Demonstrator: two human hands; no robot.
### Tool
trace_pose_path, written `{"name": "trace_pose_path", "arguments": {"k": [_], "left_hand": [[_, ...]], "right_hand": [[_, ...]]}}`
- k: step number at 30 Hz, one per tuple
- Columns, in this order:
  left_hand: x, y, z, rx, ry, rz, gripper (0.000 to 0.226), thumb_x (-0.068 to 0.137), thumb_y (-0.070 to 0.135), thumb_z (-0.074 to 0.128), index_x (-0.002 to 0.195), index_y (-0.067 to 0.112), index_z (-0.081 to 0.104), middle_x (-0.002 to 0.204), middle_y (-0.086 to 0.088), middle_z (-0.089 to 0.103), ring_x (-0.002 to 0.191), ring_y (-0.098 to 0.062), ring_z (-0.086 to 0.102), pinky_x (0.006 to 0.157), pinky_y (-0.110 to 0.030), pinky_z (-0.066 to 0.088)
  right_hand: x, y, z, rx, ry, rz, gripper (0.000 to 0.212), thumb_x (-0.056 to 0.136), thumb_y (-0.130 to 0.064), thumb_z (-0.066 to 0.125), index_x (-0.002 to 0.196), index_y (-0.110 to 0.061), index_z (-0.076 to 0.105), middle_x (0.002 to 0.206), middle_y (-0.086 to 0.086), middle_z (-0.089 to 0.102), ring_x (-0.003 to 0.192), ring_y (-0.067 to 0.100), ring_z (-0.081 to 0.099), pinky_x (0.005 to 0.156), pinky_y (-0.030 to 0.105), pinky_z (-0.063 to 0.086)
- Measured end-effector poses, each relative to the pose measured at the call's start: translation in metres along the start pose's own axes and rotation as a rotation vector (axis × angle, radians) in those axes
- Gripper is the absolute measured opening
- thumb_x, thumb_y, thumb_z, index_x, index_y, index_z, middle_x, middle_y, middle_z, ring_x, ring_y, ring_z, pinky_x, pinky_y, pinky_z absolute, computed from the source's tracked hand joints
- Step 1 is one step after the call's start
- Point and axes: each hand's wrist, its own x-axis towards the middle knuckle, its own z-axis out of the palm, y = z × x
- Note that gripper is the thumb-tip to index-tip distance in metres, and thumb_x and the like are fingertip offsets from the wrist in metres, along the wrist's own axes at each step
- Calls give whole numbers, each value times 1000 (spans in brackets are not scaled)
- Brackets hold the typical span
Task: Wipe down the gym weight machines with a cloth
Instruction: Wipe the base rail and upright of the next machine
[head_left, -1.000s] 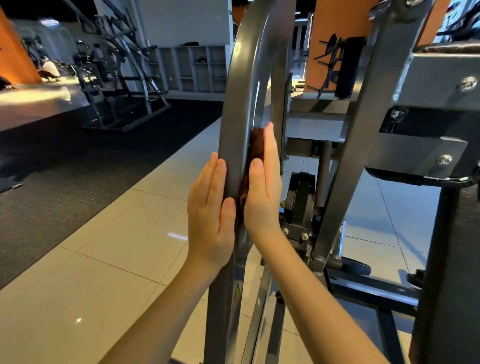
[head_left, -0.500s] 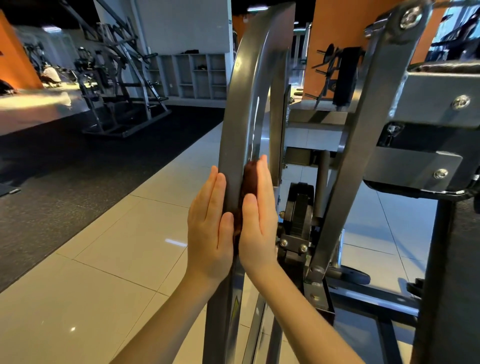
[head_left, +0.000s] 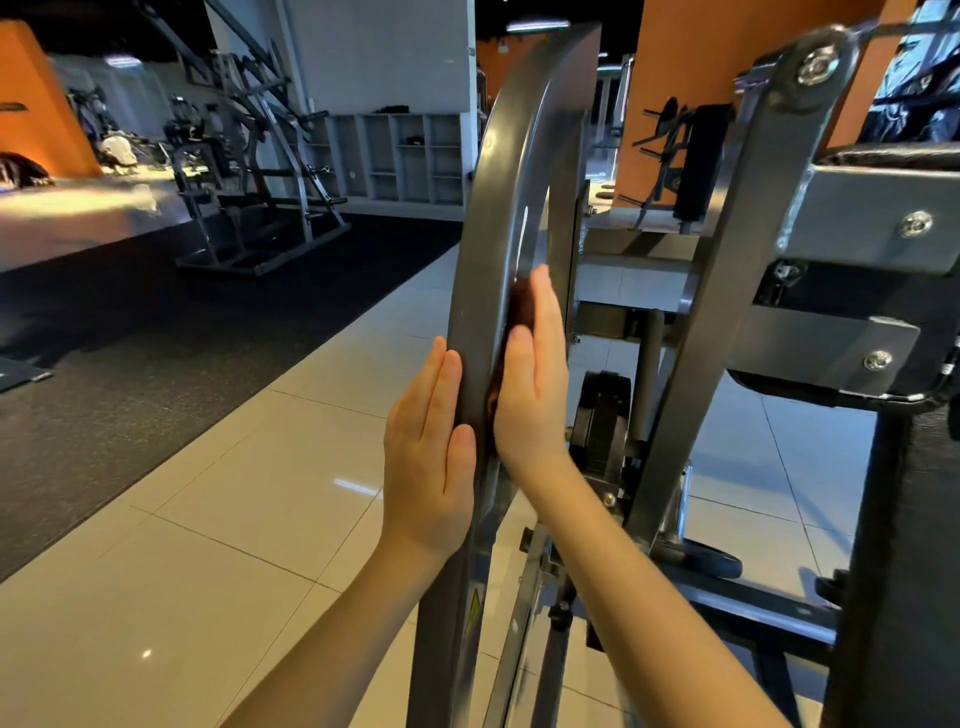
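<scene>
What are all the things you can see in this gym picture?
curved grey metal machine bar: one, grey, centre, standing between the hands.
dark brown cloth: one, brown, against the bar's right side, under the right hand.
slanted grey metal beam: one, grey, right of the bar.
black upright pad: one, black, far right edge.
grey weight machine frame: one, grey, back left.
black rubber floor mat: one, black, left.
glossy cream floor tiles: many, cream, underfoot.
grey open shelf unit: one, grey, back wall.
left hand: one, flat on the bar's left side.
right hand: one, flat, pressing the cloth.
</scene>
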Motion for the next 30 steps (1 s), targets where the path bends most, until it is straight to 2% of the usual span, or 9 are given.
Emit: {"name": "trace_pose_path", "arguments": {"k": [3, 6, 12, 16, 19, 22, 25, 27, 30], "left_hand": [[1, 1, 1, 35, 3, -10, 52, 97, 24, 25, 148, 29, 13, 153, 8, 18, 140, 10, 11, 113, -10, 11], [1, 1, 1, 37, 10, -21, 51, 97, 25, 26, 147, 28, 17, 152, 8, 21, 139, 11, 13, 113, -11, 12], [44, 15, -7, -25, 29, 5, 49, 96, 25, 28, 145, 25, 26, 151, 10, 25, 140, 3, 20, 115, -24, 19], [68, 20, 0, -54, 27, 28, 49, 97, 26, 26, 146, 23, 18, 153, 9, 19, 142, 1, 17, 117, -28, 19], [63, 15, 1, -66, 48, 66, 48, 99, 26, 25, 146, 20, 20, 153, 7, 21, 142, -5, 22, 116, -34, 24], [62, 16, 0, -85, 44, 59, 47, 99, 27, 25, 146, 21, 21, 153, 7, 21, 142, -4, 22, 116, -37, 25], [63, 16, 0, -93, 29, 49, 48, 99, 26, 26, 147, 21, 20, 154, 7, 21, 142, -4, 22, 116, -38, 26], [63, 15, -1, -94, 26, 47, 48, 99, 25, 25, 147, 21, 20, 154, 5, 22, 143, -5, 22, 116, -38, 26], [62, 14, 0, -76, 37, 56, 48, 100, 26, 25, 147, 20, 20, 154, 5, 22, 142, -4, 22, 115, -33, 25]], "right_hand": [[22, -8, 0, -20, 56, 130, 48, 105, -20, 30, 153, -17, 22, 160, 0, 17, 145, 8, 19, 119, 39, 23], [-1, -10, 2, 40, 64, 140, 55, 98, -32, 35, 152, -23, 24, 142, -6, 28, 129, 11, 39, 109, 38, 41], [13, -13, -2, 24, 14, 53, 58, 96, -27, 32, 152, -18, 22, 130, -17, 33, 115, -14, 40, 99, 10, 37], [21, -14, 0, 160, 89, 140, 41, 100, -23, 43, 140, -20, 35, 124, -4, 52, 114, 12, 55, 96, 32, 50], [-9, -8, 1, 178, 52, 48, 47, 93, -33, 43, 140, -30, 38, 139, -1, 49, 128, 15, 48, 106, 44, 44], [-2, -3, 0, 133, 12, -41, 45, 95, -28, 38, 139, -33, 34, 141, -13, 46, 133, 3, 42, 111, 33, 38], [35, -6, -2, 66, 63, -1, 44, 100, -18, 35, 144, -22, 36, 123, -30, 46, 116, -15, 47, 98, 15, 41], [38, -10, 0, 124, 64, 30, 41, 102, -19, 36, 142, -24, 38, 121, -25, 49, 115, -10, 51, 97, 20, 45], [6, -5, -1, 127, 12, -36, 50, 95, -29, 35, 145, -24, 32, 143, -6, 44, 134, 9, 42, 111, 42, 38]]}}
